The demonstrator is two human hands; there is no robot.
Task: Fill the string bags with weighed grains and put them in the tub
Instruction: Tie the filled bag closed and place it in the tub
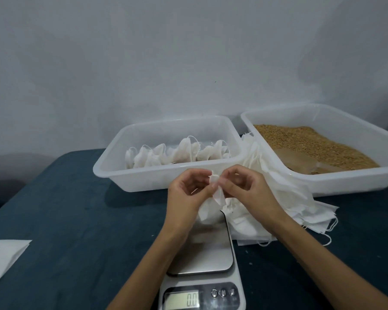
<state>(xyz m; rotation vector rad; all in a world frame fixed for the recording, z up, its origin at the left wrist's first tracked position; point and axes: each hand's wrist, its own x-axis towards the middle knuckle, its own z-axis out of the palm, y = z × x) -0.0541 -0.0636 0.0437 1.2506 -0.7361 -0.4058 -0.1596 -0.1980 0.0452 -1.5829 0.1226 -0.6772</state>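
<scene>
Dark teal cloth covers the table (61, 220), which stands against a plain pale wall (143, 52). Above the middle of it the left hand (186, 193) and right hand (244, 186) meet, both with fingers curled, pinching the top of one white string bag (217, 193) between thumb and fingertips; the bag hangs crumpled beneath them, over the far end of a digital kitchen scale (204, 253). The scale's steel platform is bare and its display (182, 300) reads 0.0; three small buttons sit beside the display, their markings too small to read, and no brand can be made out. Just right of the hands a loose pile of empty bags (289, 209) lies on the cloth, leaning up against the tubs. Behind the hands, a translucent white tub (112, 173) holds a row of filled bags (177, 153), cords sticking up. To its right, touching it, a second tub (345, 182) holds brown grain (311, 144), heaped toward the far side with bare bottom showing near the front. At the left edge lies a white sheet (2, 258).
</scene>
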